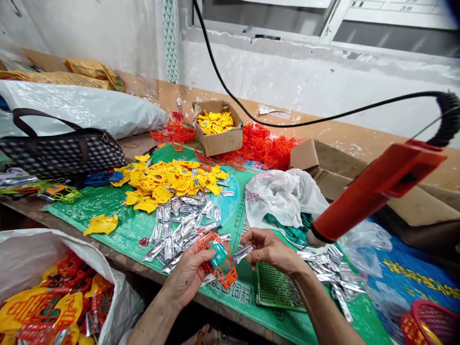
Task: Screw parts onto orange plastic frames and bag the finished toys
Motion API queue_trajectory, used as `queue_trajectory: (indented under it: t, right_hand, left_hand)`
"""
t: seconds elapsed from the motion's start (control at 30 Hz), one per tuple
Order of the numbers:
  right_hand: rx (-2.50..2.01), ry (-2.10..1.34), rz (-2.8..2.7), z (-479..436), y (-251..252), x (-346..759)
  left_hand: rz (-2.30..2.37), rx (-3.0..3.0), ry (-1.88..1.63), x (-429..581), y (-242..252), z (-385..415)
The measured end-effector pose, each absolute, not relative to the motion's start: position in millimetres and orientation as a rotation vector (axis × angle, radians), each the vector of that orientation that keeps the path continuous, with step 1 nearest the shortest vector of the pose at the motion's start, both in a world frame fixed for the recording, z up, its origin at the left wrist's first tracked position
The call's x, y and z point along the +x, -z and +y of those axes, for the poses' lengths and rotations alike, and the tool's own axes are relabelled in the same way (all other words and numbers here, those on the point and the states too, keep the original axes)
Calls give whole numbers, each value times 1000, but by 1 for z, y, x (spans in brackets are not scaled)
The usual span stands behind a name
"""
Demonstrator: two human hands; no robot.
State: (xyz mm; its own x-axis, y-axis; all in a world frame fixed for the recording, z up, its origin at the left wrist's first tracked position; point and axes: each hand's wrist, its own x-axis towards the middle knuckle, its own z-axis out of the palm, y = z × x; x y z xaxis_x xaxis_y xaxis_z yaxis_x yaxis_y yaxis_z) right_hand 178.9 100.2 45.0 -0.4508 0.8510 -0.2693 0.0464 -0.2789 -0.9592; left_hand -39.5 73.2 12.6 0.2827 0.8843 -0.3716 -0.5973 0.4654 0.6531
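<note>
My left hand [187, 273] is closed on an orange plastic frame [228, 275], thumb on top. A teal-green plastic piece [218, 255] sits in the middle of that frame. Close to its right side, my right hand [268, 249] pinches a small shiny silver piece [242, 254] between thumb and fingers. Many silver pieces [179, 230] lie loose on the green sheet just beyond my left hand. A heap of yellow plastic parts [172, 177] is behind them. Under my right forearm stands a green perforated basket [275, 285], partly hidden.
A red electric screwdriver [377, 191] hangs from a black cable at the right. More silver pieces [338, 273] lie beneath it. A white bag [118, 278] of yellow and orange parts stands front left. A cardboard box [223, 141] of yellow parts and orange netting [266, 148] are at the back.
</note>
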Motion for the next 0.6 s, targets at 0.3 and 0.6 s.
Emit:
queue_trajectory:
  t: [0.3,0.6]
  right_hand:
    - [-1049,-1965,-1335,93,-43,178]
    - [-910,-1964,-1307,74,-59,151]
  left_hand:
    - [741,474,-907,-39,-14,74]
    - [834,733,-925,-25,-38,75]
